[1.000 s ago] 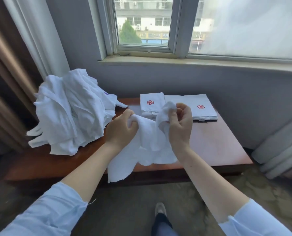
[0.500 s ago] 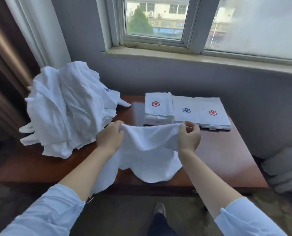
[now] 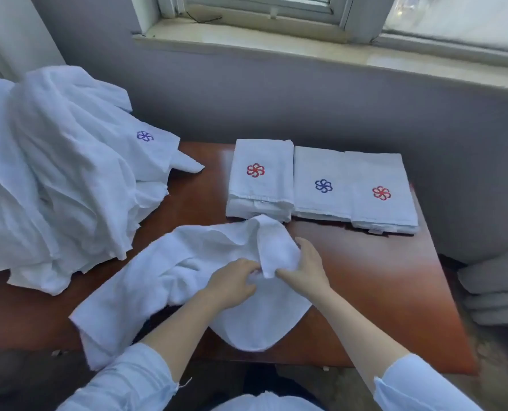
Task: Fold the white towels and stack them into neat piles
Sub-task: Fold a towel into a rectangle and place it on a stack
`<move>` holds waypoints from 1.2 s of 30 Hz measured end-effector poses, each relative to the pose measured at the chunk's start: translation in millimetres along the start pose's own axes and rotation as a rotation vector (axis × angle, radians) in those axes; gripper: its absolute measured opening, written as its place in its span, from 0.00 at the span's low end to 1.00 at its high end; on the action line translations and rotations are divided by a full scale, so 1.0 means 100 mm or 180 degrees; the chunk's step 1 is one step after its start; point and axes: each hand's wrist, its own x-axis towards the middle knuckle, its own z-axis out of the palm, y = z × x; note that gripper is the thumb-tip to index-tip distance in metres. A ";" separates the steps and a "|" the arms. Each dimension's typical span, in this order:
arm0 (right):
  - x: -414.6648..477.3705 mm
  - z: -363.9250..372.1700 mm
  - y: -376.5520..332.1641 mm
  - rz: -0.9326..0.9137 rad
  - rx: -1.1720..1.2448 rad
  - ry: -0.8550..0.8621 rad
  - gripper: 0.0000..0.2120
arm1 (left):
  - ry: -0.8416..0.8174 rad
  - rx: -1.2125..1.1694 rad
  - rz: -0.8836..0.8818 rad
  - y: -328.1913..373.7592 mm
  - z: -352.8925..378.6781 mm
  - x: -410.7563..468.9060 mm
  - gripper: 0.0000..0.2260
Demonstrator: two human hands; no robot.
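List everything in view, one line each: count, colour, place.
table: one, reddish-brown, below the window
towel heap: one, white, table's left end
folded piles: three, white, in a row at back right; flowers red, blue, red
loose towel: one, white, front middle, hanging over the near edge
window sill: one, pale, top
grey rolls: one stack, far right
sleeves: two, light blue, bottom
left grip: bare hand, pinching the loose towel
right grip: bare hand, holding its turned-up corner

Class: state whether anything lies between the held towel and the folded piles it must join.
Nothing visible does. The towel, held by the left hand and right hand, lies just before the folded piles; only bare table shows between them.
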 end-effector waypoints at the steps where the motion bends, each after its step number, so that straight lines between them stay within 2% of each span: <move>1: 0.02 -0.02 0.07 0.0213 0.0191 -0.0197 0.49 | 0.0019 -0.0001 -0.0064 0.02 0.05 0.03 0.17; 3: 0.04 -0.05 0.20 0.0424 0.0417 -0.0667 0.55 | 0.0204 0.0011 -0.0164 0.07 0.10 0.07 0.17; 4: 0.05 -0.06 0.25 0.0365 0.0392 -0.0730 0.53 | 0.0327 0.0026 -0.0168 0.09 0.10 0.09 0.19; 5: 0.06 -0.06 0.30 0.0256 0.0387 -0.0639 0.46 | 0.0446 0.0038 -0.0121 0.12 0.09 0.11 0.21; 9: 0.08 -0.06 0.31 -0.0025 0.0887 0.0107 0.07 | 0.0689 0.0164 0.0315 0.28 -0.03 0.20 0.31; 10: 0.07 -0.08 0.29 -0.0051 0.1033 0.0228 0.05 | 0.0764 0.0218 0.0431 0.31 -0.07 0.22 0.32; 14: -0.02 -0.22 0.16 -0.0130 0.1486 0.0329 0.07 | 0.1099 0.0063 0.1004 0.52 -0.22 0.32 0.36; 16: -0.09 -0.31 0.08 -0.0177 0.1635 0.0318 0.07 | 0.0970 0.0139 0.1298 0.66 -0.34 0.41 0.29; 19: -0.22 -0.44 0.01 -0.0137 0.1847 0.0443 0.11 | 0.0726 0.0165 0.1694 0.86 -0.51 0.50 0.13; 21: -0.28 -0.52 0.00 -0.0048 0.2071 0.0587 0.09 | 0.0440 0.0106 0.1613 0.94 -0.58 0.54 0.07; 23: -0.39 -0.58 -0.02 0.0012 0.2282 0.0791 0.04 | 0.0227 -0.0222 0.1260 1.05 -0.64 0.51 0.05; 26: -0.55 -0.61 -0.03 0.0058 0.2499 0.0767 0.07 | 0.0465 -0.1101 0.1005 1.25 -0.68 0.52 0.06; 29: -0.72 -0.56 0.02 0.0176 0.2282 0.0498 0.09 | 0.0735 -0.1580 0.0975 1.45 -0.72 0.54 0.11; 31: -0.83 -0.52 0.10 0.0291 0.2128 0.0576 0.10 | 0.0748 -0.1543 0.0986 1.55 -0.70 0.58 0.12; 33: -0.94 -0.54 0.20 0.0432 0.2042 0.0939 0.10 | 0.0665 -0.1315 0.1017 1.64 -0.63 0.64 0.09; 36: -1.12 -0.62 0.38 0.0724 0.1752 0.1521 0.10 | 0.0799 -0.0524 0.1216 1.77 -0.52 0.70 0.09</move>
